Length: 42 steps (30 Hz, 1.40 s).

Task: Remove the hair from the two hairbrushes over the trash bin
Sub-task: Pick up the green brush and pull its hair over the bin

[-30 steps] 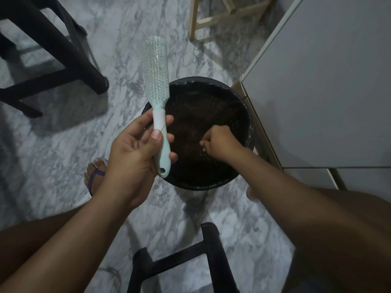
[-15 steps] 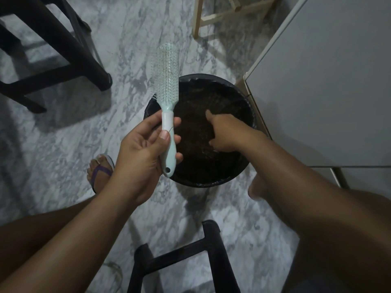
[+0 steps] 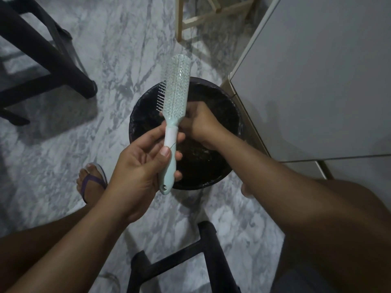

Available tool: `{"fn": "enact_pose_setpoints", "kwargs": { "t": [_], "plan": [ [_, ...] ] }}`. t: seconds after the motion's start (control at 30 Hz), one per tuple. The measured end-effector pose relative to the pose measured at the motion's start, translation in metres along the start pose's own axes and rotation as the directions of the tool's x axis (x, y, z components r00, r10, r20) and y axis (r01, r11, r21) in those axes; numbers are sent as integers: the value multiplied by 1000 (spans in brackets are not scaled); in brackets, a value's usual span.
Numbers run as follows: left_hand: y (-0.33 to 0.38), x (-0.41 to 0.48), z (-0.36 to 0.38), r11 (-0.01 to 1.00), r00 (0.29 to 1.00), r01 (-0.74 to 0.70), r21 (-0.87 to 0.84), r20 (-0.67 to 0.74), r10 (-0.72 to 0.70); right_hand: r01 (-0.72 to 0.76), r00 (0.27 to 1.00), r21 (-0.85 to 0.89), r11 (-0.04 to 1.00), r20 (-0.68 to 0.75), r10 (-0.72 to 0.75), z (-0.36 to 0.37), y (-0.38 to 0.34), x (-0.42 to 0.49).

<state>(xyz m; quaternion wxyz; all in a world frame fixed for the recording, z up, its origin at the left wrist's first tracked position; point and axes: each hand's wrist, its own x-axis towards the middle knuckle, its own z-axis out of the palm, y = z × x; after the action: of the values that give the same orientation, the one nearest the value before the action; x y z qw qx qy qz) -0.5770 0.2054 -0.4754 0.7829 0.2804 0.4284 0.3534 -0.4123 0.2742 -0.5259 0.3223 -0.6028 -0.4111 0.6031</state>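
My left hand [image 3: 139,166] grips the handle of a pale mint hairbrush [image 3: 176,89] and holds it upright, bristles facing me, above the near left part of the round black trash bin [image 3: 132,127]. A thin hair strand lies across the handle. My right hand [image 3: 201,123] is over the bin, right behind the brush's neck. Its fingers curl toward the brush, and the brush partly hides them. Only one hairbrush is in sight.
A grey cabinet [image 3: 317,81] stands close on the bin's right. Black stool legs [image 3: 53,53] are at upper left, and another black frame [image 3: 173,256] is just below my arms. Pale wooden legs [image 3: 201,17] stand at the top. My foot in a purple sandal [image 3: 91,180] rests on the marble floor.
My right hand rose from inside the bin and came left to the brush's neck. My left hand shifted the brush rightward, over the bin.
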Motion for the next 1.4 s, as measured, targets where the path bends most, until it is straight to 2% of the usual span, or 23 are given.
{"fn": "enact_pose_setpoints", "kwargs": {
  "t": [0.07,0.1,0.17,0.23,0.27,0.3,0.33,0.37,0.4,0.43,0.47,0.5,0.53,0.6,0.67,0.77,0.83,0.93,1.07,1.2,1.3,1.4],
  "plan": [
    [2,0,-1,1000,1000,-12,-4,-5,12,-49,998,-119,992,31,53,-4,9,-2],
    [2,0,-1,1000,1000,-17,-7,-11,17,-74,995,-253,965,41,87,-7,14,-3],
    [4,1,-2,1000,999,-24,-10,-26,23,-169,977,-517,839,23,211,-13,26,1],
    [4,1,-3,1000,999,-28,-10,-39,27,-357,878,-640,680,18,477,-16,30,2],
    [5,1,-3,1000,999,-28,-10,-44,27,-385,843,-679,625,16,537,-16,29,2],
    [5,1,-4,1000,998,-26,-10,-49,25,-348,877,-691,634,-1,481,-16,29,4],
    [5,1,-5,1000,998,-23,-11,-52,22,-268,941,-655,707,-20,338,-15,28,6],
    [5,2,-5,1000,998,-18,-12,-53,17,-185,981,-544,819,-49,189,-13,23,8],
    [4,2,-5,1000,999,-12,-12,-52,11,-145,989,-302,942,-65,132,-10,15,8],
    [3,2,-4,1000,999,-6,-12,-49,5,-130,991,18,991,-29,130,-9,5,9],
    [2,2,-4,1000,999,1,-11,-45,-1,-131,991,299,945,44,124,-10,-3,9],
    [1,2,-3,1000,999,6,-8,-41,-7,-170,984,491,855,139,115,-11,-11,10],
    [0,2,-3,1000,999,10,-6,-38,-10,-223,965,551,804,243,100,-13,-19,9],
    [0,2,-3,1000,999,11,-6,-33,-11,-294,913,468,833,396,99,-15,-23,7],
    [1,3,-3,1000,999,8,-11,-35,-8,-292,905,321,901,397,152,-12,-17,5],
    [3,3,-3,1000,999,3,-19,-31,-4,-205,960,55,977,208,190,-7,-8,3],
    [2,3,-2,1000,1000,-4,-13,-18,3,-132,987,-104,986,82,141,-8,-2,2],
    [2,3,-2,1000,1000,-11,-26,-30,10,-30,999,-172,985,-23,26,-11,5,1],
    [4,3,-3,999,999,-31,-30,-37,30,-2,979,-388,922,-187,-76,-17,19,6],
    [5,3,-5,999,998,-37,-19,-48,36,-138,979,-721,679,-204,-17,-31,36,11],
    [3,4,-6,1000,996,-22,-3,-82,22,-128,981,-728,674,-193,-23,-31,34,10],
    [0,4,-8,998,991,-10,60,-131,18,-20,998,-753,658,-53,-31,-25,16,8]
  ]
}}
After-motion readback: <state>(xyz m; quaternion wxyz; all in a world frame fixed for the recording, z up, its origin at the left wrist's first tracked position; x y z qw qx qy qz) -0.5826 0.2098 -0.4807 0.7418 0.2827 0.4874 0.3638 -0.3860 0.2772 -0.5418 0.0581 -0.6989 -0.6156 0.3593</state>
